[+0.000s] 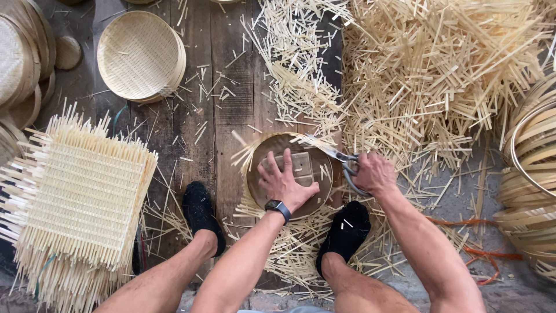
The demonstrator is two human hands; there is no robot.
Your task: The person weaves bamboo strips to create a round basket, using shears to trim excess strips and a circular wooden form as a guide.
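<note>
Left hand [285, 184] pressed flat on round woven bamboo tray [272, 152] between the feet; right hand [373, 173] clenched around grey metal shears [341, 157], trimming the edge at 1 o'clock. Untrimmed ends remaining at 9 o'clock; square mats [81, 197] waiting.

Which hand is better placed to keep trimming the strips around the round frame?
Right: the right hand already grips the scissors at the round frame edge. The left hand presses flat on top.

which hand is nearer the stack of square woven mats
Left. The left hand presses on the round frame, closer to the stack of square woven mats at far left. The right hand, holding scissors, is farther away.
</note>
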